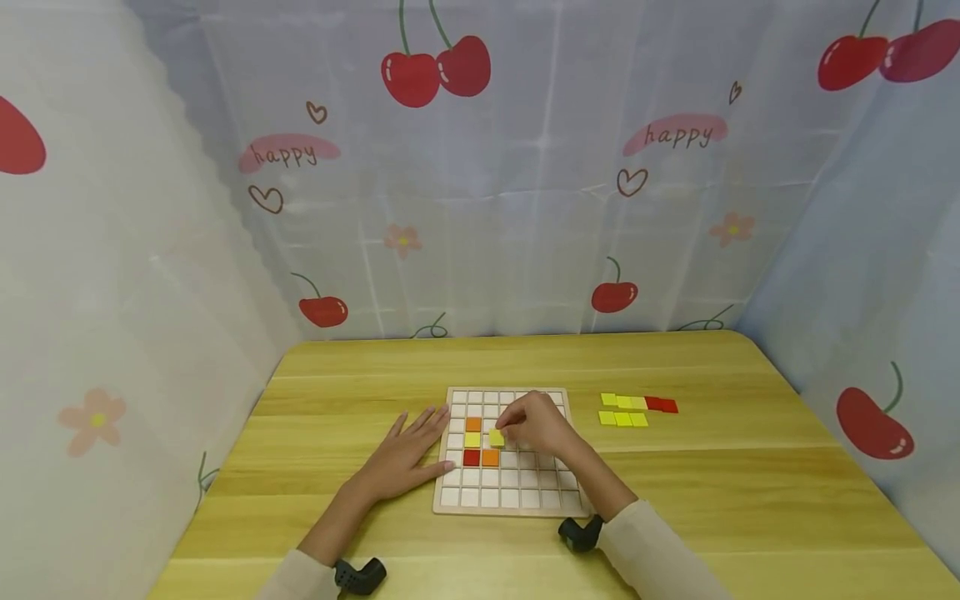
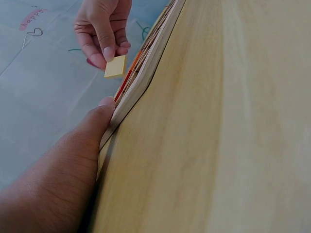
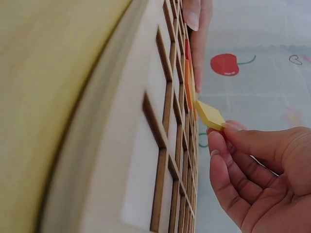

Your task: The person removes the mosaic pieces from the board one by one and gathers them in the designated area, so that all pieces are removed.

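A wooden grid board (image 1: 480,510) with white square cells lies on the table. Seated in it are two orange tiles (image 1: 491,458), a yellow tile (image 1: 472,439) and a red tile (image 1: 471,457). My right hand (image 1: 542,427) pinches another yellow square tile (image 1: 497,438) between thumb and fingertips, over the cells just right of the seated yellow one. In the right wrist view that pinched tile (image 3: 210,115) is tilted, one corner toward the board. My left hand (image 1: 408,457) lies with fingers spread along the board's left edge, its thumb tip on the rim.
Right of the board, two rows of loose tiles lie on the wooden table (image 1: 360,375): several yellow tiles (image 1: 622,419) and, ending the far row, red tiles (image 1: 662,405). Black wrist devices (image 1: 362,576) sit at both wrists. A cherry-print curtain (image 1: 480,208) encloses the table.
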`<state>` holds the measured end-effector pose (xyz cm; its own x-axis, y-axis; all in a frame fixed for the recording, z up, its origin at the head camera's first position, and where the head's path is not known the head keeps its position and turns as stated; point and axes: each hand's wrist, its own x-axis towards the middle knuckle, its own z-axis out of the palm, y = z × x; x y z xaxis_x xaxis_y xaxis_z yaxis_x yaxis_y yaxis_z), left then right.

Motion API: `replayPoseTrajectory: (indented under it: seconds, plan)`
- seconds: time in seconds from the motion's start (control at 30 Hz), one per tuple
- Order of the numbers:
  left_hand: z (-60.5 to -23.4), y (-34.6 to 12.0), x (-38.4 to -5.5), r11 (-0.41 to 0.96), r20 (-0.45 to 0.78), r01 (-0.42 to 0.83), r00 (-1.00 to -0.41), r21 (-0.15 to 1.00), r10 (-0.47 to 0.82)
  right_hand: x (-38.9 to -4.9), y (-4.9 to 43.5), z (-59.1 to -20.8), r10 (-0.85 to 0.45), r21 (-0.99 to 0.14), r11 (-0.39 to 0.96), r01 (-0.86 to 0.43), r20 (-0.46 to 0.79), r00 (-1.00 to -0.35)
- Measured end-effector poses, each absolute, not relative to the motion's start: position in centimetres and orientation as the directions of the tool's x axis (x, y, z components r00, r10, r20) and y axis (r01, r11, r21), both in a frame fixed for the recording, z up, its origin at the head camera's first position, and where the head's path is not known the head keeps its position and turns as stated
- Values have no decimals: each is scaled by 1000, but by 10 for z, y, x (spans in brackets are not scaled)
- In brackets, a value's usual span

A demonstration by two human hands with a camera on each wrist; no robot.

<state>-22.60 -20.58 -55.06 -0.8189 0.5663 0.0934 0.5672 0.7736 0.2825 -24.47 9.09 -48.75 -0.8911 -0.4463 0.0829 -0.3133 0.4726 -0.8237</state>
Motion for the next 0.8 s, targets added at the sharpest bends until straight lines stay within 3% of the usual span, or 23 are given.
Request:
replayPoseTrajectory:
  seconds: [0.8]
  plan:
    - [-550,-206,-226,762,109,584,-808,280,579,-257,127,-469,-362,-886,415,-209,50,-931]
